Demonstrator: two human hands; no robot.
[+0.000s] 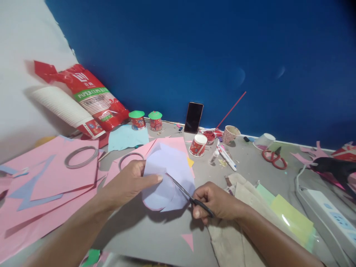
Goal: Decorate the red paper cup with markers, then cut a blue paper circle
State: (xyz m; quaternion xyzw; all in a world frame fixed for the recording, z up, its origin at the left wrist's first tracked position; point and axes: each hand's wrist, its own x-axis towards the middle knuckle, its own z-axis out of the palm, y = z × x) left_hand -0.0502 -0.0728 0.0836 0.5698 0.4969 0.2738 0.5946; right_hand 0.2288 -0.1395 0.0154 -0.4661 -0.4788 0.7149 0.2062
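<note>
My left hand [139, 181] pinches a lilac sheet of paper [167, 155] at its left side, thumb on top, holding it above the table. A curved line, drawn or cut, shows on the lower part of the sheet, and pink paper shows along its bottom edge. My right hand [208, 204] is closed around the black handles of a pair of scissors [183, 190]. The blades lie across the paper and point up and left, with the tip near my left thumb. Whether the blades are fully closed is hard to see.
Pink sheets [63, 181] with a tape roll [81, 157] lie left. Behind stand paper cups [198, 145], green-topped cups [137, 120] and a phone [194, 117]. Red-handled scissors [274, 159], a beige cloth [230, 237] and a power strip [330, 211] are at right.
</note>
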